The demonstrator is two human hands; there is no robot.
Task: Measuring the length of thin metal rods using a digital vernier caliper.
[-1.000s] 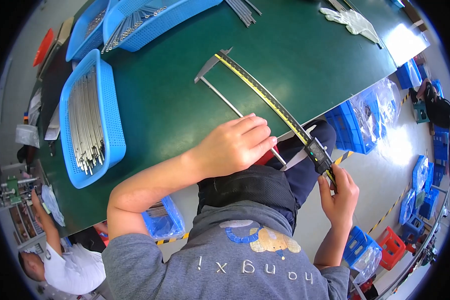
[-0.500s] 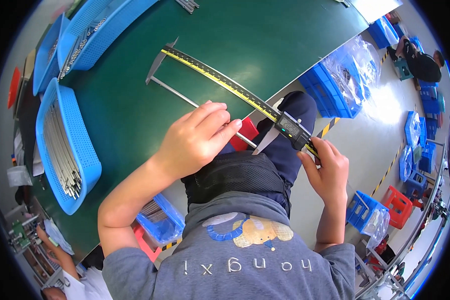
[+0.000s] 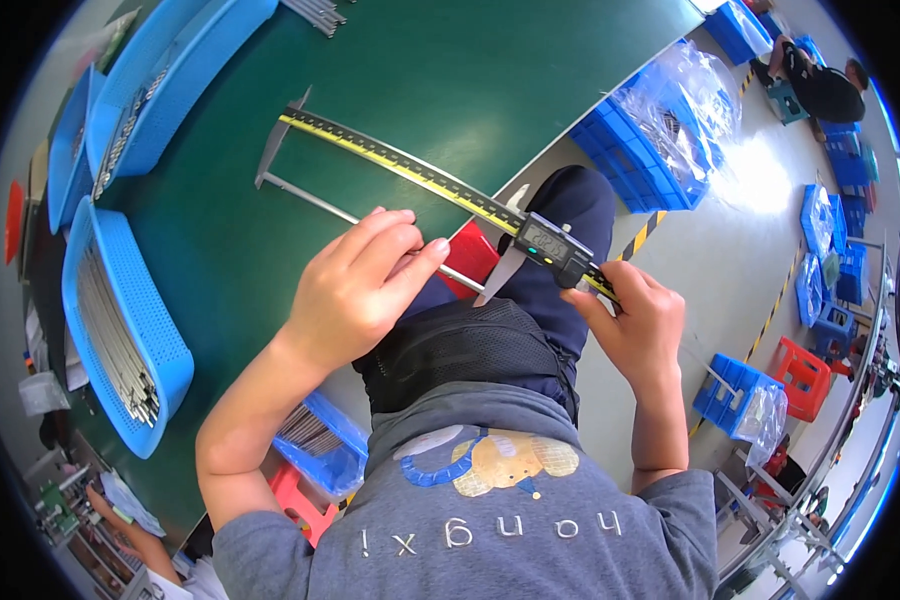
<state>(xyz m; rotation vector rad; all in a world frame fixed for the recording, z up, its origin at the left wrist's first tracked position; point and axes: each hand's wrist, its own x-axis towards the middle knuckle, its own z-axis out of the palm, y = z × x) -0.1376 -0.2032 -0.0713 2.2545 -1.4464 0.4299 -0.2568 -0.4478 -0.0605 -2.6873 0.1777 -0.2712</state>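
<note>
My left hand (image 3: 355, 285) pinches a thin metal rod (image 3: 315, 201) near its middle. The rod lies between the jaws of a long digital caliper (image 3: 400, 165), one end at the far jaw and the other at the near jaw. The caliper's beam has a black and yellow scale, and its display unit (image 3: 548, 243) sits toward the right end. My right hand (image 3: 632, 315) is closed round the caliper's end, just right of the display, thumb below. Both tools are held over the near edge of a green table (image 3: 420, 70), above my lap.
Blue baskets (image 3: 175, 350) with metal rods (image 3: 110, 330) stand at the table's left side. More rods (image 3: 318, 12) lie at the far edge. Blue crates (image 3: 635, 150) with clear plastic bags stand on the floor to the right, near a red stool (image 3: 805, 378). Other people are farther off.
Both hands, the caliper and the rod have shifted slightly left in the view, as has the scene around them. The grip of each hand stays the same.
</note>
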